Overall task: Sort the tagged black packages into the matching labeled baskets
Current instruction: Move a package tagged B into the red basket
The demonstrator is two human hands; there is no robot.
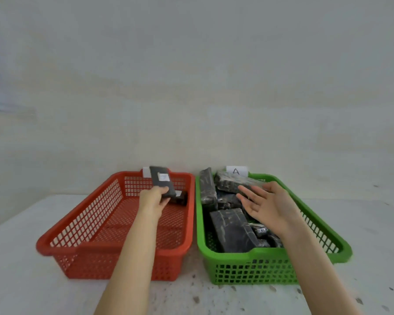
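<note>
From the head camera, the left hand [154,197] grips a tagged black package [162,181] by its near end, its long axis running up and away from the fingers, poised over the far end of the red basket [77,246] just above another package [180,197] lying there. The right hand [267,204] hovers with fingers spread wide and holding nothing over the packages piled in the green basket [271,253] marked A [236,171]. So the left hand is the one placed to set down, I'd judge.

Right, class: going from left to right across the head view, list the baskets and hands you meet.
Red basket → left hand, its grip on a black package → right hand, open → green basket, whose far-end card reads A.
</note>
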